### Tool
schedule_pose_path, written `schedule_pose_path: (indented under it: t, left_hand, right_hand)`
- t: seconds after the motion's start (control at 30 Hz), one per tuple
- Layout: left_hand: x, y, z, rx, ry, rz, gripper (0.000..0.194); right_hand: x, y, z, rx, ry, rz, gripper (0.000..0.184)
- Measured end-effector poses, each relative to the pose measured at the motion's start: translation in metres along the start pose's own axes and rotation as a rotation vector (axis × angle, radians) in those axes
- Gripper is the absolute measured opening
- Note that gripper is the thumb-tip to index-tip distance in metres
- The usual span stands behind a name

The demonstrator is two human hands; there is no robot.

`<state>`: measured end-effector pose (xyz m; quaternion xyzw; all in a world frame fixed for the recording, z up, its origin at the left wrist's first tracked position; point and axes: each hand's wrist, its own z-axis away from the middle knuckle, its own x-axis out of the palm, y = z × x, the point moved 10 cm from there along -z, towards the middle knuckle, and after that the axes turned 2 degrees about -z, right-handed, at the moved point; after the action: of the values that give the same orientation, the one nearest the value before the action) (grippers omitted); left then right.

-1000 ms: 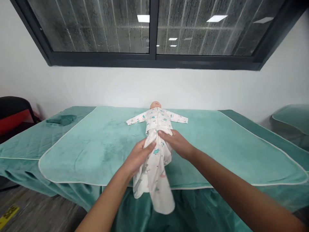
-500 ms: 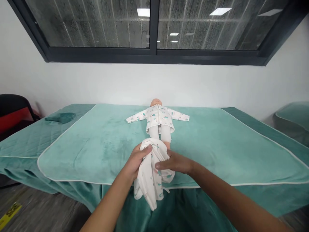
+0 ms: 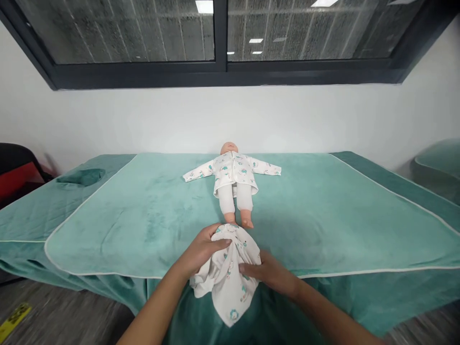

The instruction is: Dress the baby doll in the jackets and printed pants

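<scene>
White with small green prints, the garment (image 3: 235, 275) hangs creased at the near edge of the bed (image 3: 143, 211). Our left hand (image 3: 203, 250) and right hand (image 3: 273, 274) close on its sides, most fingers hidden.

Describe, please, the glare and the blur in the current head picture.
In the head view, white rectangular patches glare in the dark-framed glass window; in the head view, the yellow floor strip is too soft to read, while the white printed fabric garment looks clearer.

White printed garment (image 3: 233, 266) in both hands (image 3: 203, 249), near a clothed, supine doll (image 3: 233, 175) on green cloth (image 3: 118, 215)
</scene>
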<state>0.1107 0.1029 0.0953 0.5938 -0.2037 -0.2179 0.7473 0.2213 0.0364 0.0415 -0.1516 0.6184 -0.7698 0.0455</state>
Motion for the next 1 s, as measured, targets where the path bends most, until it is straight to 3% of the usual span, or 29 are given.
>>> schedule_pose_path:
  t: [0.13,0.23,0.4,0.53,0.63,0.77,0.87,1.0]
  left_hand:
    - [-0.001,0.022,-0.018,0.16,0.158,-0.33,0.018]
    - [0.008,0.039,-0.038,0.218,0.2,-0.595,0.014]
    - [0.02,0.051,-0.064,0.134,0.191,-0.774,0.008]
    - [0.039,0.052,-0.071,0.097,-0.04,-0.411,0.023]
    - [0.048,0.046,-0.073,0.011,-0.205,-0.113,0.044]
    - [0.045,0.048,-0.085,-0.063,-0.26,-0.099,0.045]
    - [0.034,0.06,-0.101,-0.052,-0.204,-0.314,0.033]
    - [0.007,0.09,-0.128,0.167,0.154,-0.679,0.007]
  right_hand:
    - [-0.059,-0.026,-0.001,-0.149,0.483,0.368,0.034]
    - [-0.085,-0.035,-0.01,-0.15,0.662,0.488,0.028]
    - [-0.101,-0.034,-0.027,-0.161,0.681,0.362,0.031]
    - [-0.114,-0.046,-0.032,-0.323,0.671,0.184,0.034]
    - [-0.128,-0.061,-0.033,-0.417,0.71,0.214,0.03]
    - [-0.141,-0.074,-0.045,-0.418,0.745,0.353,0.028]
    - [-0.146,-0.074,-0.056,-0.401,0.75,0.383,0.029]
    - [-0.154,-0.069,-0.065,-0.353,0.781,0.401,0.032]
